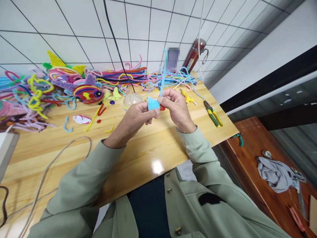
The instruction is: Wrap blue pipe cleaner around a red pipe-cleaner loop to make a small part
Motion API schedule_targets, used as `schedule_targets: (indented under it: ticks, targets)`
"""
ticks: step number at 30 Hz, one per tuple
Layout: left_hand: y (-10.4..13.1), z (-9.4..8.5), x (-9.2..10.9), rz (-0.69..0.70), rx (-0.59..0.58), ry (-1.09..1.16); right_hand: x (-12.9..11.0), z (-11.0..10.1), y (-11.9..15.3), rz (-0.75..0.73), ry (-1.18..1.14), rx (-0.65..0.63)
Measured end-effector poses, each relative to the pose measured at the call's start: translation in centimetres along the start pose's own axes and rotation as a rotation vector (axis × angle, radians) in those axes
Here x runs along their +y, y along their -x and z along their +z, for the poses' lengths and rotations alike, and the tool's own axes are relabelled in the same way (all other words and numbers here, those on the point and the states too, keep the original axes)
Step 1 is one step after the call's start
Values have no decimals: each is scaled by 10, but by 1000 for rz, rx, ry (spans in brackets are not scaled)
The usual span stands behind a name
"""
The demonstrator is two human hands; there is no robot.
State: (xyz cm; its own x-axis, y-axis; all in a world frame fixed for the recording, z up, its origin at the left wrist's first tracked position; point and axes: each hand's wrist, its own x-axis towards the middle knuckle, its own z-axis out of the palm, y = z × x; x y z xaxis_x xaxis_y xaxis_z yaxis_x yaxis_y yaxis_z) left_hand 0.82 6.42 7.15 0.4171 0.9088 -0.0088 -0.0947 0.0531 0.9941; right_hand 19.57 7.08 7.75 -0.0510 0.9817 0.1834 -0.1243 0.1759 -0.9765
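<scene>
Between thumb and fingers, my left hand [137,118] grips a light-blue piece [153,103] made of pipe cleaner laid in tight side-by-side rows. My right hand [178,110] pinches a blue pipe cleaner [163,74] right at that piece's edge, and its long free end sticks up toward the wall. Behind my left hand a clear round ball [132,99] rests on the table, partly covered by the hand. Something small and red [162,107] shows just below my right fingers; its kind is hidden.
Heaped pipe cleaners [170,79] line the wall, with a colourful fish figure [89,93] at left. Green-yellow pliers [213,114] and a yellow tool [187,96] lie to the right. A red-brown flask [194,54] leans at the back. A cable [47,172] crosses the table's left side.
</scene>
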Motion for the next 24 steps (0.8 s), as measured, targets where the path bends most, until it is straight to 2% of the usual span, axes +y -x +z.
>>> schedule_targets:
  ticks: [6, 16, 24]
  targets:
    - [-1, -2, -6, 27, 7, 18, 0, 0, 1, -4, -9, -25]
    - [-1, 1, -2, 36, 25, 9, 3, -1, 3, -9, -16, 2]
    - [-1, 2, -4, 50, 18, -14, 15, -2, 0, -50, -7, -67]
